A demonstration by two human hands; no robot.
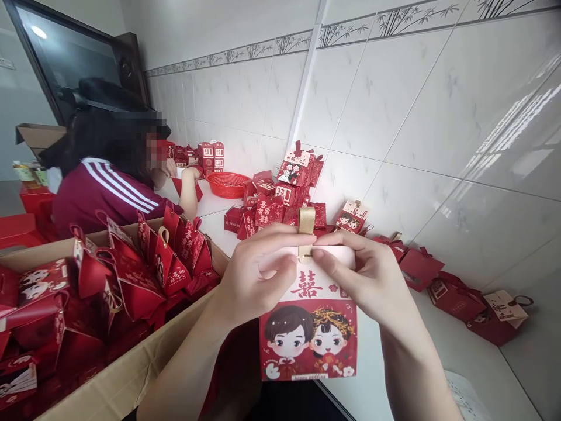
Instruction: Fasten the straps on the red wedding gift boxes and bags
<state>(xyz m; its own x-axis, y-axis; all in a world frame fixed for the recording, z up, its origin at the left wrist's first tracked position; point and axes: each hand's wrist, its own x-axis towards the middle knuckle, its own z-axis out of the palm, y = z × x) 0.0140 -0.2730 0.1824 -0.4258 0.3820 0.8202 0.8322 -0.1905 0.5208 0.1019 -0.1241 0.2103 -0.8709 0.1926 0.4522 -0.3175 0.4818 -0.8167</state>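
Note:
I hold a red and white gift box (309, 327) printed with a cartoon couple, upright in front of me. My left hand (258, 278) grips its top left, fingers closed, thumb and forefinger pinching at the gold handle strap (305, 225). My right hand (363, 275) grips the top right corner, its fingertips pressed on the lid next to the strap. The box's back is hidden.
A cardboard carton (131, 374) full of several red gift boxes stands at the left. More red boxes (280, 199) and a red basket (228, 183) lie on the white counter (438, 356) along the tiled wall. Another person in a maroon jacket (100, 193) works at the far left.

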